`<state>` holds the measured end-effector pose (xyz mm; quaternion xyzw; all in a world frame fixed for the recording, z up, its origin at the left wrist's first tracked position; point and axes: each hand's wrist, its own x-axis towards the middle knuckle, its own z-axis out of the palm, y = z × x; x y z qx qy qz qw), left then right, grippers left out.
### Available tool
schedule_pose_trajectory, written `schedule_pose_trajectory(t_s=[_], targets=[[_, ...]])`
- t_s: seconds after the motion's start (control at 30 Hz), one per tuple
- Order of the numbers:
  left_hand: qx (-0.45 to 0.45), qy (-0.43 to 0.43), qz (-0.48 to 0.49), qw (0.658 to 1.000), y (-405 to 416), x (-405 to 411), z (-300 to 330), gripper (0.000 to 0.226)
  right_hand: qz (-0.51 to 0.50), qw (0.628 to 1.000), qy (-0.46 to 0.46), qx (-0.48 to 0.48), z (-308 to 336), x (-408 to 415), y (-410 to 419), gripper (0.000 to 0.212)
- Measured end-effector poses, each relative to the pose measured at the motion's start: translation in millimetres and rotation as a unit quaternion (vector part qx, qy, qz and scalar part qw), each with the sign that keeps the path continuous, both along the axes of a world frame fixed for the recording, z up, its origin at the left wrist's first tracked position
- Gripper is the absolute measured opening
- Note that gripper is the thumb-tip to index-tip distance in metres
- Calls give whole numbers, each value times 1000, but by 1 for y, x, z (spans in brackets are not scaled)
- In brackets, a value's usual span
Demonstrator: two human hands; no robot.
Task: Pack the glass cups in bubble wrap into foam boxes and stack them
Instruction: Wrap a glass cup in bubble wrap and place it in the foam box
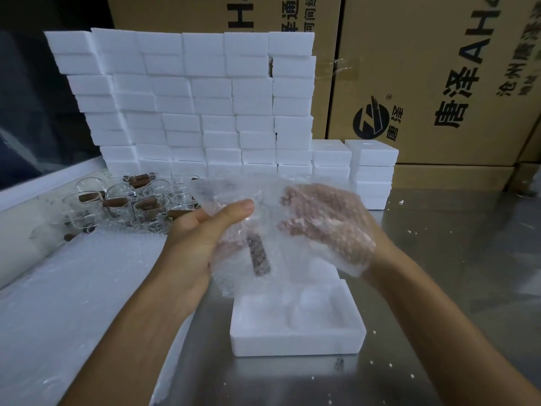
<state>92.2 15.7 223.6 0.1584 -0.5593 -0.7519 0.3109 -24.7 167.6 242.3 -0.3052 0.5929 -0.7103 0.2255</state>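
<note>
A glass cup with a brown wooden handle [258, 256] sits inside a sheet of bubble wrap [234, 194] that both hands hold above the table. My left hand [199, 238] grips the bundle from the left, thumb on top. My right hand [328, 227] is under the wrap on the right, seen through the bubbles. Directly below lies an open white foam box [295, 338]. Several bare glass cups with brown handles [123, 203] stand at the left rear. A tall wall of stacked foam boxes [190, 106] rises behind.
A pile of bubble wrap sheets [73, 288] covers the table's left side. Two short stacks of foam boxes [371, 171] stand at the right rear. Large cardboard cartons [439, 83] fill the background. Foam crumbs dot the steel table [453, 273].
</note>
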Motion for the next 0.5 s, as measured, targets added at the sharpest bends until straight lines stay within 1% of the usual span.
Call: schedule_pose_trajectory(t_s=[0.03, 0.07, 0.1, 0.13, 0.17, 0.2, 0.23, 0.27, 0.3, 0.33, 0.37, 0.43, 0.5], targets=[[35, 4, 20, 999, -2, -1, 1, 59, -54, 997, 11, -45, 0, -8, -1, 26], [71, 16, 30, 997, -2, -1, 4, 68, -130, 989, 11, -64, -1, -15, 1, 25], [101, 35, 32, 994, -2, 0, 5, 69, -211, 975, 9, -69, -2, -24, 3, 23], [125, 55, 31, 990, -1, -1, 6, 65, -267, 962, 0, -60, -4, -32, 5, 20], [149, 68, 33, 986, 1, -1, 7, 60, -272, 960, -21, -58, -5, -35, 8, 12], [170, 70, 34, 982, 2, -3, 7, 53, -238, 969, -48, -53, -8, -35, 10, 5], [187, 66, 31, 980, 4, -4, 6, 44, -180, 980, -76, -37, -11, -33, 9, 17], [201, 62, 27, 977, 7, -6, 5, 37, -116, 987, -113, -14, -14, -26, 9, 33], [209, 62, 22, 976, 10, -7, 4, 35, -62, 988, -144, 4, -18, -19, 7, 49], [210, 63, 17, 976, 14, -8, 3, 40, -15, 986, -168, 19, -21, -11, 4, 59], [204, 64, 13, 977, 17, -9, 2, 46, 25, 983, -182, 29, -25, -3, 1, 63], [184, 62, -2, 981, 22, -11, -2, 53, 59, 978, -199, 21, -31, 11, -7, 56], [164, 37, -16, 986, 25, -14, -7, 53, 30, 982, -187, 3, -32, 16, -12, 37]])
